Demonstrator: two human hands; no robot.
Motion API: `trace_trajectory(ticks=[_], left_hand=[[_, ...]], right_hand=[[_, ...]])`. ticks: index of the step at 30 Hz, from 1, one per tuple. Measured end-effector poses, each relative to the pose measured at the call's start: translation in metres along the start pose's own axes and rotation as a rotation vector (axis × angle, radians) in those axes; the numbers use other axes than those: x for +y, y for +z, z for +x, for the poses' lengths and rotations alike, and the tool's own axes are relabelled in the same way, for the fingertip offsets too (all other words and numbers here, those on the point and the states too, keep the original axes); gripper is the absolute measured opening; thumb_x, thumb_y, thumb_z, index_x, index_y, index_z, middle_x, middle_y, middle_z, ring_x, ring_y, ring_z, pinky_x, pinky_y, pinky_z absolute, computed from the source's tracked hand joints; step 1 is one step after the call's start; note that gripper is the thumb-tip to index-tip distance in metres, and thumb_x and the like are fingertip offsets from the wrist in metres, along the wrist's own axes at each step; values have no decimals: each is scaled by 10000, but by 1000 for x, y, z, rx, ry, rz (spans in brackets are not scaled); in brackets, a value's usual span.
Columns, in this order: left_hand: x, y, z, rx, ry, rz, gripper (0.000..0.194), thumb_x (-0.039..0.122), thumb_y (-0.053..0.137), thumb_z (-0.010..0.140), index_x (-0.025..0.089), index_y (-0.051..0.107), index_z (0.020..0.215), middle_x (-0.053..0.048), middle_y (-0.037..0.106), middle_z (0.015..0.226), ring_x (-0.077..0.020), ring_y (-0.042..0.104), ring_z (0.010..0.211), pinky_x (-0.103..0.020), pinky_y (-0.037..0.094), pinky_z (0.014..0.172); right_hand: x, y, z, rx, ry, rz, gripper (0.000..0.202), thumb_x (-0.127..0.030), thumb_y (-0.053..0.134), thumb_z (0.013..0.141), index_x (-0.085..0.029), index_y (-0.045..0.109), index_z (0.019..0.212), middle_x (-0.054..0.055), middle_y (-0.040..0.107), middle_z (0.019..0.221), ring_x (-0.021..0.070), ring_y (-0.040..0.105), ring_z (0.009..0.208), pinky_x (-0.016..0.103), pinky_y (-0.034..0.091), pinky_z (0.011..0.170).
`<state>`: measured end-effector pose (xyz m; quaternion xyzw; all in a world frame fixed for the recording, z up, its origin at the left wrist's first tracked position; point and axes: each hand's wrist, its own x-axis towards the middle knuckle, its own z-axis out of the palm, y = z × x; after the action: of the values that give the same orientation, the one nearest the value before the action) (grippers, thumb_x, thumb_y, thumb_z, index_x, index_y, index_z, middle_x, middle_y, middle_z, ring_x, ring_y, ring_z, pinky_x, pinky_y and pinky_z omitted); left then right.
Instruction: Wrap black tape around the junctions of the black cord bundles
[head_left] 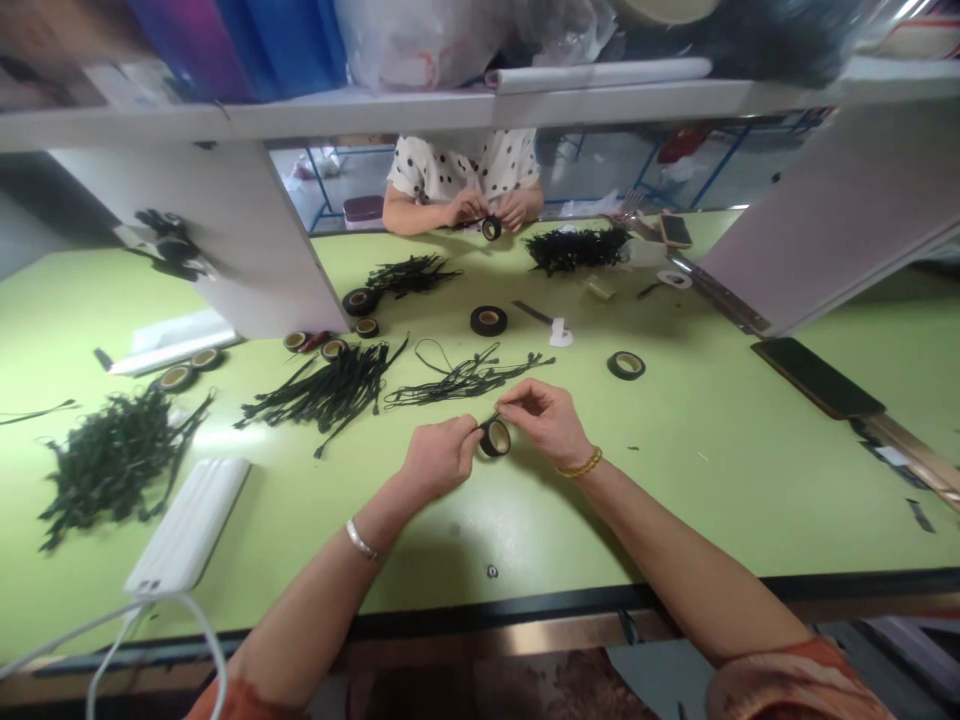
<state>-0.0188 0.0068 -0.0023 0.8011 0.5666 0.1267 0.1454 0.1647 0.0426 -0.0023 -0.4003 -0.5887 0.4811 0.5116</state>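
Observation:
My left hand and my right hand meet over the green table. Between them hangs a roll of black tape. The left fingers are closed on a thin dark piece beside the roll, and the right thumb and fingertips pinch something too small to make out just above it. Loose black cords lie beyond my hands. A thick bundle of black cords is further left, and a leafy-looking dark heap sits at the far left.
More tape rolls lie further back. A white power strip is at the left, a dark phone at the right. Across the table, another person's hands hold a tape roll. A shelf crosses above; upright panels flank the opening.

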Motion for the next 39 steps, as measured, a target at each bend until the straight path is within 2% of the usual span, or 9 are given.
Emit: trace_trajectory(ticks=[5, 11, 13, 18, 21, 26, 29, 35, 39], left_hand=[[-2, -3, -1, 54, -7, -112, 259, 389, 445, 929, 207, 590, 815, 2, 630, 654, -137, 539, 588, -249, 312, 576], [-4, -4, -4, 115, 142, 173, 353, 364, 355, 968, 184, 607, 799, -67, 651, 707, -154, 531, 614, -292, 191, 535], [-5, -3, -4, 116, 209, 217, 376, 365, 339, 978, 183, 596, 772, -68, 628, 683, -148, 508, 595, -301, 179, 532], [-3, 3, -5, 102, 402, 262, 365, 337, 351, 990, 183, 596, 766, -62, 586, 658, -148, 496, 596, -309, 200, 532], [-2, 6, -5, 102, 436, 258, 363, 324, 347, 993, 181, 603, 779, -63, 584, 655, -152, 503, 594, -307, 213, 528], [0, 8, -4, 56, 283, 174, 365, 361, 350, 983, 163, 613, 824, -75, 609, 675, -151, 535, 594, -290, 283, 535], [2, 8, -3, -1, 192, 156, 346, 362, 354, 976, 167, 629, 900, -76, 662, 728, -159, 582, 637, -275, 308, 551], [3, 7, 1, -73, -7, 126, 324, 351, 353, 973, 188, 629, 930, -90, 711, 805, -202, 619, 664, -284, 335, 597], [-3, 4, 3, -16, -135, -134, 296, 344, 342, 972, 198, 579, 871, -40, 627, 679, -186, 562, 615, -278, 338, 598]], right_hand=[[-7, -4, -1, -86, 11, 71, 220, -321, 827, 669, -197, 680, 775, 20, 691, 702, 151, 615, 615, 309, 496, 588], [-5, -11, 8, -101, 242, 146, 375, -557, 692, 794, -183, 687, 828, 37, 708, 689, 122, 600, 556, 267, 478, 528], [-5, -12, 11, -159, 335, 82, 415, -581, 706, 767, -170, 698, 819, 42, 708, 676, 132, 626, 577, 274, 506, 552], [-8, -13, 10, -445, 467, 57, 392, -438, 817, 676, -150, 697, 915, 40, 734, 735, 157, 677, 646, 316, 556, 645], [-6, -6, 4, -389, 525, 76, 380, -296, 845, 636, -151, 641, 922, 4, 694, 635, 141, 651, 590, 286, 525, 599], [-3, 14, -8, -38, 428, 111, 403, -156, 781, 611, -215, 467, 856, -100, 565, 559, 104, 559, 514, 241, 444, 530], [-5, 20, -10, 73, 329, 169, 419, -175, 761, 595, -226, 414, 825, -115, 516, 576, 96, 529, 529, 242, 424, 550], [-10, 13, -11, 71, 117, 148, 399, -232, 775, 622, -231, 422, 808, -65, 521, 681, 114, 505, 611, 278, 420, 609], [-14, 11, -13, 49, -119, -22, 319, -229, 750, 669, -229, 453, 784, -36, 494, 717, 131, 462, 656, 300, 400, 641]])
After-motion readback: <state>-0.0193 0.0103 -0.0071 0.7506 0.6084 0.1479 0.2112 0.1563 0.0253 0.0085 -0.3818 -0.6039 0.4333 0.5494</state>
